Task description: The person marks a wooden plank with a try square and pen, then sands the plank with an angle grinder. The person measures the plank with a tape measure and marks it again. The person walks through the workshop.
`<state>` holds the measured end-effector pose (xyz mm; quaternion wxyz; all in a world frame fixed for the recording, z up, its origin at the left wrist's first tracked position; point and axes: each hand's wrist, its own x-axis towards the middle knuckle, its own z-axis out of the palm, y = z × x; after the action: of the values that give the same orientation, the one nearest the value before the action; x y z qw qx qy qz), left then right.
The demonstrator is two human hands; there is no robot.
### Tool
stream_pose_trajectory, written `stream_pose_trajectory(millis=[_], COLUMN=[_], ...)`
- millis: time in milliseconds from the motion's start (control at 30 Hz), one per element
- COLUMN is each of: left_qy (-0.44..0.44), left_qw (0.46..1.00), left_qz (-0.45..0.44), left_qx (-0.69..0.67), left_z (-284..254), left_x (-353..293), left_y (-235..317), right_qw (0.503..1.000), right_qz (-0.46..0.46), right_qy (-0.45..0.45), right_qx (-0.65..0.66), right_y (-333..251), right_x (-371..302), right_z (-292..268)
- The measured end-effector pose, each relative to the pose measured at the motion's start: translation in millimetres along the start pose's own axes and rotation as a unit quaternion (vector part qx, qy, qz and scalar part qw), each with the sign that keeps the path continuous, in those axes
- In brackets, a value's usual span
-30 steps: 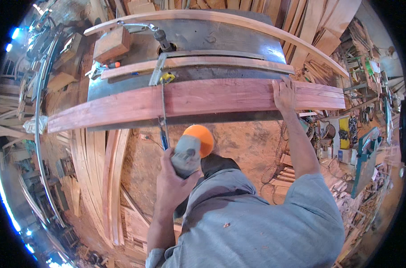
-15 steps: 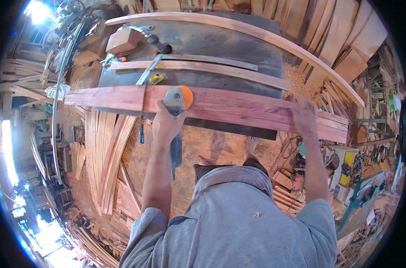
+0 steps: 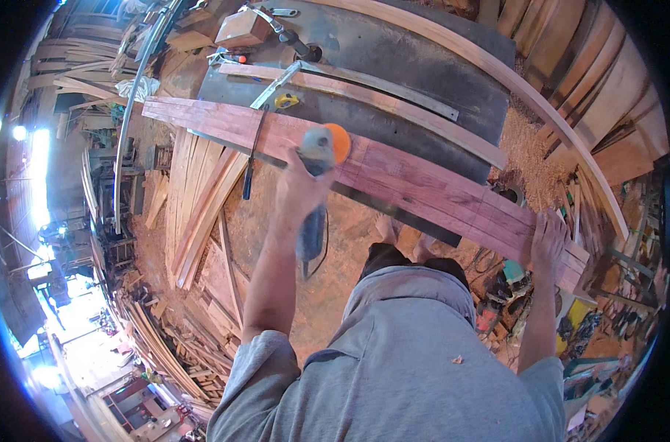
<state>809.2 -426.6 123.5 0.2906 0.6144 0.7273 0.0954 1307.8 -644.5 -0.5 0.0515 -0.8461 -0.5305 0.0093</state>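
Note:
My left hand (image 3: pixel 299 184) is wrapped round the head of an angle grinder (image 3: pixel 311 232), whose body hangs toward me. The grinder's orange disc (image 3: pixel 338 144) is over a long reddish wooden board (image 3: pixel 416 183); whether it touches the wood I cannot tell. Slightly blurred, my right hand (image 3: pixel 547 239) lies across the board near its right end, fingers stretched out over the wood. The board slants across the near side of a dark worktable (image 3: pixel 453 81), its ends reaching past the tabletop. A thin dark-handled tool (image 3: pixel 248 177) lies across the board, left of the grinder.
Beyond the board lie a yellow tape measure (image 3: pixel 286 101), a metal square (image 3: pixel 276 85), a narrow wooden strip (image 3: pixel 394 110) and a wood block (image 3: pixel 244 28). A long curved strip (image 3: pixel 497 66) spans the far side. Stacked planks (image 3: pixel 195 191) and sawdust cover the floor nearby.
The whole view has turned, so the board slants down more to the right. My right hand, blurred before, now lies nearer the board's right end. My left hand keeps hold of the grinder.

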Motion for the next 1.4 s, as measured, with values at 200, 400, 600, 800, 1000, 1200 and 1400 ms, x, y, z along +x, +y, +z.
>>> stream_pose_trajectory(millis=[200, 400, 600, 800, 1000, 1200, 1400], left_qy=[-0.056, -0.032, -0.033, -0.068, -0.077, -0.073, -0.078], left_qw=[0.996, 0.998, 0.996, 0.994, 0.995, 0.997, 0.994], left_qz=[0.058, 0.042, 0.077, 0.087, 0.057, 0.022, 0.067], left_qx=[0.034, 0.017, -0.019, 0.010, 0.027, -0.016, 0.034], left_z=[27, 7, 14, 11, 4, -13, 1], left_x=[-37, -21, -21, -43, -20, -50, -49], left_y=[22, 6, 1, 2, 13, -19, -2], right_qw=[1.000, 0.999, 0.999, 1.000, 0.999, 0.988, 0.999], right_qz=[-0.003, -0.023, -0.034, -0.019, -0.012, -0.123, 0.015], right_qy=[-0.020, -0.011, -0.003, -0.006, -0.025, 0.037, -0.042], right_qx=[-0.020, -0.028, -0.041, -0.022, -0.016, -0.080, -0.010], right_y=[-5, -10, -11, -3, -8, 11, 2], right_x=[-2, 0, -2, -4, 0, -5, -3], right_z=[-10, -13, -16, -3, -10, 7, 0])
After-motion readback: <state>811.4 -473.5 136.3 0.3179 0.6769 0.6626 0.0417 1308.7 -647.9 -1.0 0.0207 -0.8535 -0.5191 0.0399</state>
